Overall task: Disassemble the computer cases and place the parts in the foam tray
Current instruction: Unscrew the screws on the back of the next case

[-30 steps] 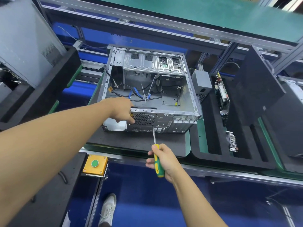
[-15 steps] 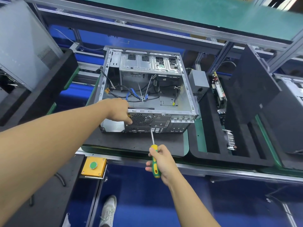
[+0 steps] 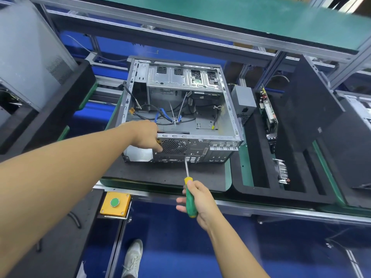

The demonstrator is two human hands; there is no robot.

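R hand [image 3: 199,200] steady; 1 screwdriver [image 3: 190,199] prob. touching case [image 3: 193,145]

A green-topped shelf [image 3: 220,15] runs overhead across the far side, carried on aluminium posts [image 3: 344,63] at the right. Along the near edge of the line lies a metal rail [image 3: 261,210], and at its left end is a yellow box with a green button [image 3: 115,203]. Below, the floor [image 3: 170,247] is deep blue and evenly lit.

Yellow switch box [image 3: 115,204] with green push-button [image 3: 114,202], mounted just left of the right hand's fingers [image 3: 180,200]. White sneaker [image 3: 132,259] on blue floor [image 3: 180,247], below them. Green-topped shelf [image 3: 241,15] overhead, well beyond.
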